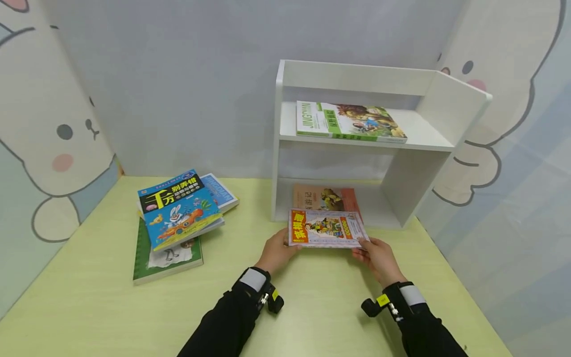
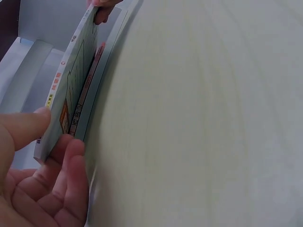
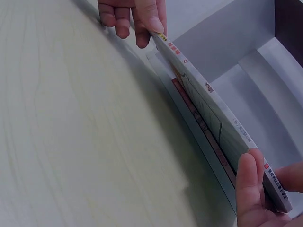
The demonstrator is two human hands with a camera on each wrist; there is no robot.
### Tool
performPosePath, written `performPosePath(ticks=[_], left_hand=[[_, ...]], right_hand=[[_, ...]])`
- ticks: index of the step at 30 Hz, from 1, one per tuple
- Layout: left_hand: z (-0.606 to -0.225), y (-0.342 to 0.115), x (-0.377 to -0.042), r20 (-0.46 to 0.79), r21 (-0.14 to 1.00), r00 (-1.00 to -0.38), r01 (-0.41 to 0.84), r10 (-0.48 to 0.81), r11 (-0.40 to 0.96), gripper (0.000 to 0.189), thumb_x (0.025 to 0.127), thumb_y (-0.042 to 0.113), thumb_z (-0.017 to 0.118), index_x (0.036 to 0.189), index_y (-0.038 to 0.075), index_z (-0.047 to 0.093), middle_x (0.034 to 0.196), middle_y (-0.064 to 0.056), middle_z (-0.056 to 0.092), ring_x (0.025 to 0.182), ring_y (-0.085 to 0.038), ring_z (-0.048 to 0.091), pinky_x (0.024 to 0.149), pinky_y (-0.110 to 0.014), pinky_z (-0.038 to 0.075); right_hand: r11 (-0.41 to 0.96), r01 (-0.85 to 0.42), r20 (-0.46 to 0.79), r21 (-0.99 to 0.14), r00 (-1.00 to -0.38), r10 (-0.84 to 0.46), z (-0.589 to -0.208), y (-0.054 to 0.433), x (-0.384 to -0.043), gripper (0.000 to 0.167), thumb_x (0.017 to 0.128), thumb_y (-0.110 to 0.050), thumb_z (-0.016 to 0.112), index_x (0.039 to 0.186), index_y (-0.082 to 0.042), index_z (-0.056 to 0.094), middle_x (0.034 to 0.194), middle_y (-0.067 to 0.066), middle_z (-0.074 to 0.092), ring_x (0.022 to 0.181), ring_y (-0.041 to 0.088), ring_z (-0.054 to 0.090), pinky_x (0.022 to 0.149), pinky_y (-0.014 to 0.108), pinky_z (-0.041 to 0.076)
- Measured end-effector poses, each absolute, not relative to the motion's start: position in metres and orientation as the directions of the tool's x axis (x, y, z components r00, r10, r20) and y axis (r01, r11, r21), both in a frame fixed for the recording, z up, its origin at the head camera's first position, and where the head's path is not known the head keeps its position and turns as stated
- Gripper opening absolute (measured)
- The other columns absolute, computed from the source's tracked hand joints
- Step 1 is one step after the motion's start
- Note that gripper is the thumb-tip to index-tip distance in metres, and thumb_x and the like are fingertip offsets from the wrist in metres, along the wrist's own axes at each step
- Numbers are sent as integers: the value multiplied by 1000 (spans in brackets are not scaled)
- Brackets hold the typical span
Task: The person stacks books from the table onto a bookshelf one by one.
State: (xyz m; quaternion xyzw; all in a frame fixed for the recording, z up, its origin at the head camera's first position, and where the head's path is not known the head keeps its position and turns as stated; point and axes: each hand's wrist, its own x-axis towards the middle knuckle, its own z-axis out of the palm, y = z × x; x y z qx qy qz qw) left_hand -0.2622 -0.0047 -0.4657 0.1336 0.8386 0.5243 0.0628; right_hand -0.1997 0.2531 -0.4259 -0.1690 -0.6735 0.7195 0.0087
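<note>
On the left side, away from the left hand [image 1: 277, 252], a blue book [image 1: 178, 213] is lying over a green book [image 1: 144, 255] and a pale-blue book [image 1: 220, 191] in a loose pile on the surface [image 1: 325, 302], so the work seems to be only partly done.

Nearer the middle, the left hand is pinching the left end of a cartoon-covered book [image 1: 327, 229], the thumb above and the fingers below. This book is staying between the two hands, just in front of the lower compartment and partly above it, with its near edge raised. The right hand [image 1: 378, 258] is pinching the right end in a similar way.

I am judging that the step in hand is the laying of this book into the shelf. The next move is probably calling for a level push forward, away from both hands, then a release without trapping the fingers under the book.

Now the containers: a white two-level bookshelf [image 1: 416, 183] is standing beyond the hands. In its lower compartment a reddish book [image 1: 322, 196] is lying flat, partly hidden behind the held one; I cannot tell if their far parts are touching. In the upper compartment, beyond and above the hands, a green-and-white book [image 1: 352, 122] is lying flat.
</note>
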Motion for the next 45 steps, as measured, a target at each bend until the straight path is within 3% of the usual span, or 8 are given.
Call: performPosePath(ticks=[4, 9, 15, 23, 30, 38, 45], left_hand=[[-464, 0, -267, 41, 879, -966, 157, 257, 450, 61, 87, 22, 74, 137, -2, 48, 83, -6, 66, 67, -15, 57, 59, -27, 44], [-460, 3, -273, 69, 875, -969, 173, 237, 453, 56, 87, 18, 74, 132, -5, 51, 89, -11, 67, 70, -16, 59, 60, -28, 46], [-466, 5, -288, 85, 855, -970, 189, 230, 483, 54, 87, 18, 74, 132, -4, 52, 91, -10, 66, 72, -16, 59, 62, -30, 47], [-467, 13, -302, 43, 864, -979, 137, 199, 485, 57, 88, 21, 73, 137, 0, 51, 73, -3, 64, 57, -13, 58, 57, -28, 44], [-466, 17, -308, 23, 876, -973, 129, 228, 464, 52, 91, 18, 69, 139, 7, 51, 61, 0, 62, 48, -12, 59, 63, -30, 46], [-462, 23, -312, 9, 895, -979, 99, 204, 435, 50, 93, 12, 64, 141, 9, 50, 69, -5, 65, 48, -11, 60, 53, -26, 45], [-459, 30, -315, 13, 908, -980, 94, 197, 408, 42, 94, 8, 59, 135, 2, 54, 69, -7, 66, 56, -13, 63, 55, -27, 48]], right_hand=[[-137, 180, -209, -974, -950, 234, -426, 253, -204, 51, 102, -7, 45, 142, 17, 24, 91, 6, 60, 75, 8, 65, 75, 22, 56], [-93, 179, -195, -979, -958, 212, -427, 254, -211, 64, 96, 4, 52, 147, 13, 14, 100, 10, 58, 78, 10, 65, 76, 24, 56], [9, 219, -211, -976, -950, 232, -430, 260, -228, 71, 95, 0, 57, 150, 8, 13, 107, 15, 58, 75, 9, 64, 70, 24, 56], [-6, 263, -254, -965, -924, 287, -433, 263, -243, 72, 96, -4, 57, 153, 1, 13, 97, 10, 59, 67, 9, 61, 63, 23, 55], [-3, 295, -280, -955, -905, 320, -435, 267, -249, 72, 98, -9, 56, 155, -4, 13, 95, 9, 59, 63, 9, 58, 60, 23, 55], [-58, 309, -309, -949, -884, 350, -436, 265, -253, 71, 99, -7, 53, 156, -7, 12, 99, 8, 58, 62, 8, 60, 61, 23, 56], [-97, 258, -275, -961, -909, 313, -435, 266, -256, 67, 100, -3, 48, 155, -2, 10, 103, 9, 60, 69, 6, 62, 69, 21, 56]])
